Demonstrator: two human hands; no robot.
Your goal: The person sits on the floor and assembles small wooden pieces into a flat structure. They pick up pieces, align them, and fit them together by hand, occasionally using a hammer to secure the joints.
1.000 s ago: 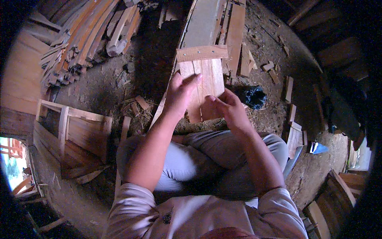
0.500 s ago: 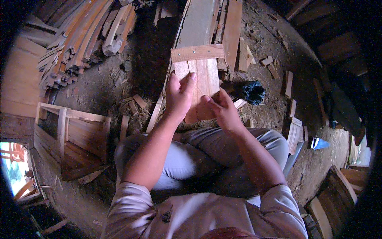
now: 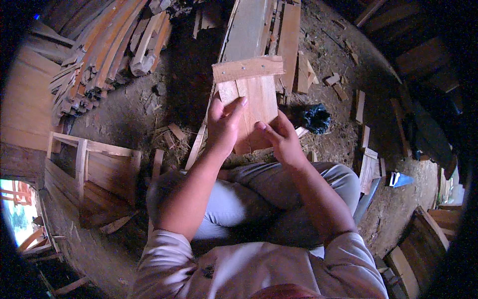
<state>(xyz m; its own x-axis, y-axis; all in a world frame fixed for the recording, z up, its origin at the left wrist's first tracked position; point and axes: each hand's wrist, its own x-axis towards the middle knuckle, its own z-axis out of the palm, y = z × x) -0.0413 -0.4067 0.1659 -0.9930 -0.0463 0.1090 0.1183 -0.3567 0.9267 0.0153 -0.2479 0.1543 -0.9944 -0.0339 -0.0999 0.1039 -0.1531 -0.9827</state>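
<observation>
Over a dirt floor (image 3: 149, 107) strewn with offcuts, we grip the small nailed wooden panel (image 3: 249, 94) above our knees, left hand (image 3: 224, 124) and right hand (image 3: 281, 139) closed on its lower edge; next likely needs a steady hold.

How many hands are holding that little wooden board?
2. The left hand grips the wooden board's left side, and the right hand holds its lower right edge, above the person's lap.
</observation>
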